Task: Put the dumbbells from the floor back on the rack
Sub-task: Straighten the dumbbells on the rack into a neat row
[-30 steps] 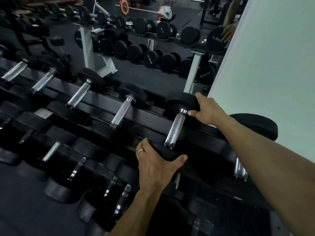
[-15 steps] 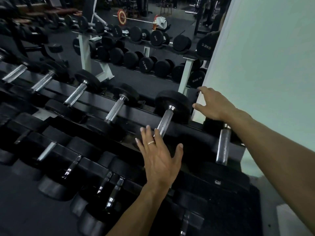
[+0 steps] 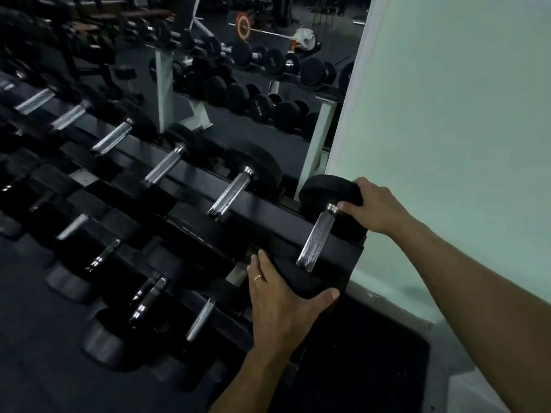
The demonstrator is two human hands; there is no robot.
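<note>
A black dumbbell with a knurled steel handle (image 3: 317, 236) lies across the top rails of the black rack (image 3: 268, 211), at its right end. My right hand (image 3: 376, 205) grips the dumbbell's far head (image 3: 326, 190). My left hand (image 3: 278, 296), with a ring on it, clasps the near head (image 3: 301, 278). More dumbbells sit in a row to the left along the top tier, the nearest one (image 3: 232, 190) just beside it.
A pale green wall (image 3: 462, 114) stands close on the right of the rack. Lower tiers hold several more dumbbells (image 3: 149, 296). Behind the rack a mirror (image 3: 253, 70) shows a white-framed rack and a barbell. Dark rubber floor (image 3: 35, 338) lies at lower left.
Both hands had left the second-from-right dumbbell and hung open in the air. Now they have shifted right and closed on the two heads of the rightmost dumbbell.
</note>
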